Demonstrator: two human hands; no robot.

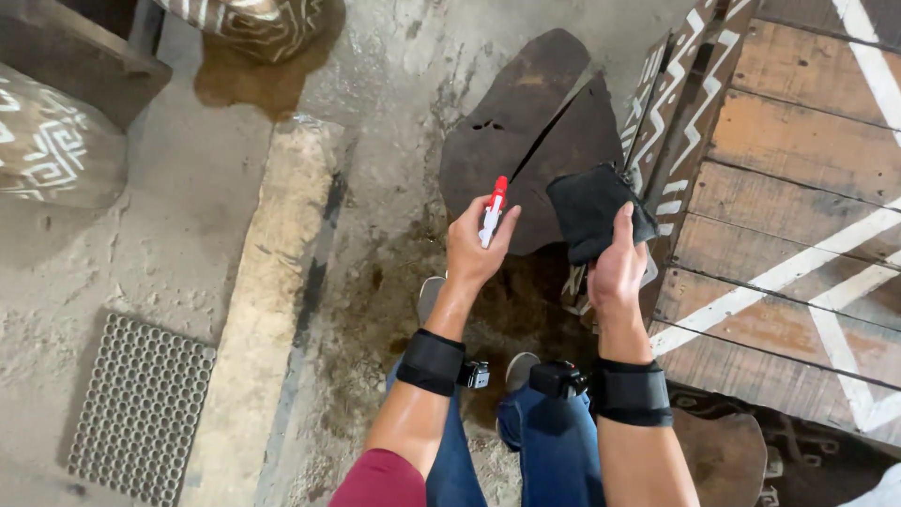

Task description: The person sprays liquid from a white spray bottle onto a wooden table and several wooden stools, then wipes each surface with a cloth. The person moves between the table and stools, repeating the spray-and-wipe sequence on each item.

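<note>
The lower part of the red-and-white marker [493,212] is hidden inside the fingers of the left hand [474,249], and a corner of the dark cloth [593,208] is covered by the right hand [617,268]. Behind that cloth, part of the split dark wooden slab [526,122] is concealed. Right of the slab, the painted plank panel [798,188] is cut off by the frame's top and right edges.

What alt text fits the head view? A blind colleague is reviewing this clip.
Seen from above, a person's left hand holds a red-and-white marker and the right hand holds a folded black cloth, over a stained concrete floor. A dark split wooden slab and a plank panel with white painted lines lie ahead.
</note>
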